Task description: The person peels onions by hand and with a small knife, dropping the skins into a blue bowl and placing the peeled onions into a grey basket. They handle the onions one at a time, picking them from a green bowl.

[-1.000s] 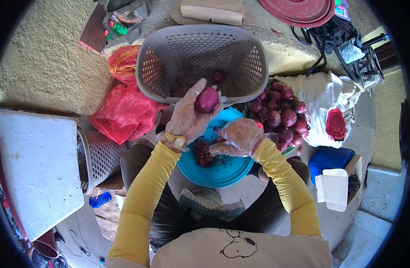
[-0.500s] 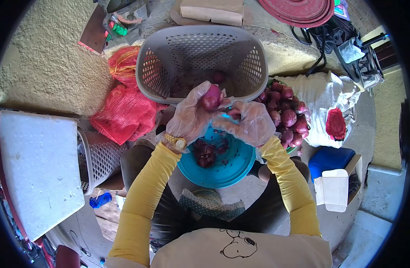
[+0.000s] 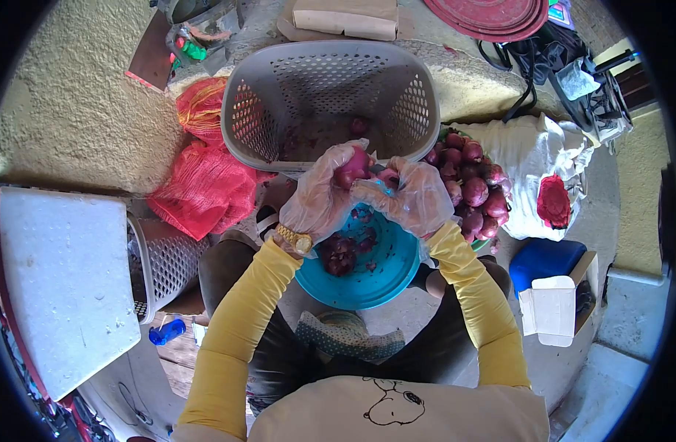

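My left hand (image 3: 321,193), in a clear plastic glove, is closed around a red onion (image 3: 350,175) above the basin. Right beside it, my right hand (image 3: 413,197), gloved as well, has its fingers curled in against the onion. A small bluish bit shows near those fingers, but I cannot make out what they grip. Beneath both hands stands a turquoise basin (image 3: 397,269), with dark red onion skins (image 3: 339,255) lying inside. A heap of red onions (image 3: 476,193) sits just right of my right hand.
Ahead stands a grey perforated basket (image 3: 331,62) with an onion and loose skins at its bottom. Red mesh sacks (image 3: 205,184) lie to the left, near a white foam lid (image 3: 65,287). On the right are a white sack (image 3: 533,158) and a blue container (image 3: 548,265).
My right hand's fingers have come in closer to the onion. The onion has turned and tilted slightly in my left hand and now shows less of its side.
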`<state>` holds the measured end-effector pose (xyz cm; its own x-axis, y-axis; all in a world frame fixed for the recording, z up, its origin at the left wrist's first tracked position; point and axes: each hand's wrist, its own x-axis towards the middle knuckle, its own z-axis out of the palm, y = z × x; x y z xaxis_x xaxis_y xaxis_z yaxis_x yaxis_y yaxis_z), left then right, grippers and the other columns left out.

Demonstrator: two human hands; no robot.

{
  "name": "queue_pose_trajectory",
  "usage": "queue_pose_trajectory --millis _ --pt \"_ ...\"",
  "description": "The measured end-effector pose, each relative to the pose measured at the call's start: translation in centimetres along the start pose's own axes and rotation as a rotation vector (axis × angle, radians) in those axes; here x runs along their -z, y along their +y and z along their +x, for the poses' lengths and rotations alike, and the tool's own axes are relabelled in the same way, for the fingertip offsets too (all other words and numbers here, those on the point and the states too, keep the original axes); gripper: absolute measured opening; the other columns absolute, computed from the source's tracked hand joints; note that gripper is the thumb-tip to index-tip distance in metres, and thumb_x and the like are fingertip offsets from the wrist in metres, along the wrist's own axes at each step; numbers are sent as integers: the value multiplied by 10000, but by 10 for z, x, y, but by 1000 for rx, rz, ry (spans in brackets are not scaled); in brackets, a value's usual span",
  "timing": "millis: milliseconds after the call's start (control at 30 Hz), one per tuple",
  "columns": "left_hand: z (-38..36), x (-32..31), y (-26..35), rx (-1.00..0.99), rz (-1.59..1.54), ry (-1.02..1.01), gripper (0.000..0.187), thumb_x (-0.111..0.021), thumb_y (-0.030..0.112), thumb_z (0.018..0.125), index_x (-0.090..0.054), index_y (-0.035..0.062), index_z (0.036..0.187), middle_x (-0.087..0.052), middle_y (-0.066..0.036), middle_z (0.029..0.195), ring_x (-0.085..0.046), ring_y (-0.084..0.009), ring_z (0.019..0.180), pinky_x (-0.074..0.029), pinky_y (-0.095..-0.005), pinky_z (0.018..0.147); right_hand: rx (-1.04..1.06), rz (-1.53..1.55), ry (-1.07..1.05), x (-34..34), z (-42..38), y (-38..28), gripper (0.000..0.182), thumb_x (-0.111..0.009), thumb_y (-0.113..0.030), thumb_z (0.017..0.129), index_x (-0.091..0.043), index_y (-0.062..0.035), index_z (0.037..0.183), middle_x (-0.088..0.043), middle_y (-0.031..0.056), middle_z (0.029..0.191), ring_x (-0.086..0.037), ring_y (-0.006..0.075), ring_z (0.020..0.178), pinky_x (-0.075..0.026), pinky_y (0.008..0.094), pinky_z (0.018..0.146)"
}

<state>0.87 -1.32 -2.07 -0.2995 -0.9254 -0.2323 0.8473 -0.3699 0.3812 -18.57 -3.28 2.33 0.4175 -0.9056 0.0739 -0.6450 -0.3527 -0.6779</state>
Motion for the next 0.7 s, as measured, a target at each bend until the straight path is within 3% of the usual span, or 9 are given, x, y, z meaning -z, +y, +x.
queue_pose_trajectory --millis 300,367,467,700 --pt "2 6 -3 -37 44 -15 381 -664 214 1004 -618 -35 1289 -675 -192 1191 -679 -298 1060 -572 -397 951 2 12 -25 -3 2 4 614 -829 -583 825 -712 3 964 -665 143 708 -630 304 611 -497 407 614" --pt "2 7 -2 3 8 -22 390 -665 215 1004 -611 -39 1295 -671 -197 1189 -676 -306 1052 -567 -393 938 70 56 -17 -6 2 8 778 -734 -674 865 -713 43 1166 -698 144 684 -722 302 660 -561 422 668" --pt "-1 0 -1 -7 7 -15 402 -670 215 1001 -603 -42 1303 -667 -202 1188 -671 -313 1052 -563 -393 922 42 75 -29 -3 1 -1 755 -704 -632 916 -688 37 1267 -703 143 709 -719 293 659 -561 409 663" --pt "2 4 -3 -14 11 16 400 -679 219 1001 -606 -46 1293 -666 -190 1176 -661 -294 1061 -555 -385 931 51 156 -103 0 3 -3 556 -666 -532 988 -725 -6 1161 -701 152 720 -691 311 641 -541 415 640"
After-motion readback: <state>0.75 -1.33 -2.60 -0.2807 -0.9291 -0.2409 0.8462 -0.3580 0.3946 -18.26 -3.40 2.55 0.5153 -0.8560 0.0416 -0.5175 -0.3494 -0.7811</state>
